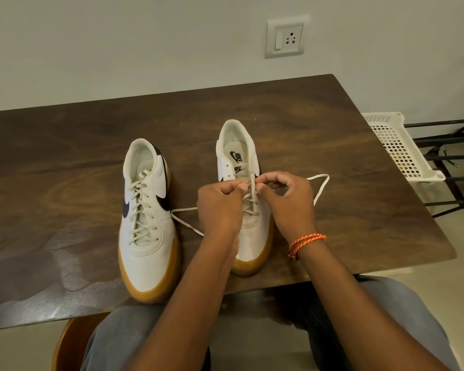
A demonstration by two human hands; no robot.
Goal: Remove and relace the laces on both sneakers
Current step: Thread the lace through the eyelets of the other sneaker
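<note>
Two white sneakers with gum soles stand on the dark wooden table (65,162), toes toward me. The left sneaker (148,220) is laced all the way up. The right sneaker (241,162) is laced only over its lower eyelets, and its upper eyelets are bare. My left hand (220,207) and my right hand (287,199) meet over the middle of that shoe, each pinching the cream lace (252,191) near an eyelet. One loose lace end (185,218) trails left onto the table, the other end (322,183) loops out to the right.
A white perforated plastic basket (396,145) sits on a black metal rack beside the table's right edge. A wall socket (287,36) is on the wall behind. My knees and a brown stool (67,341) lie below the near table edge.
</note>
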